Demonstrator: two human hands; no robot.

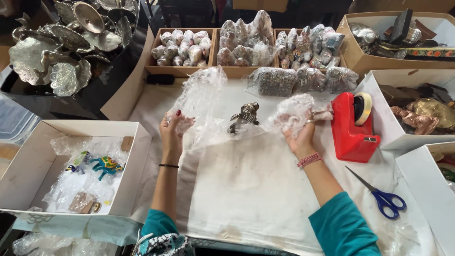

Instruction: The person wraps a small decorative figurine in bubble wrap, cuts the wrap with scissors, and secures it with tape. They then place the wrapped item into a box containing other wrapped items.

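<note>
Squarely between both hands: metal figurine (pixel 245 116).

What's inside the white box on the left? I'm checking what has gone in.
Inside the white box lie bubble wrap, two colourful painted figurines and a small wrapped item with a brass piece beside it. The wrap hides the box bottom and anything beneath.

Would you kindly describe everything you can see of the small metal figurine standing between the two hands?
The metal figurine is small, dark grey-bronze with brighter glints, and looks like cast metal shaped as an animal, though its kind is unclear. It stands upright on the sheet of bubble wrap spread over the white cloth. The left hand and right hand each grip the wrap on either side; neither touches the figurine itself.
</note>
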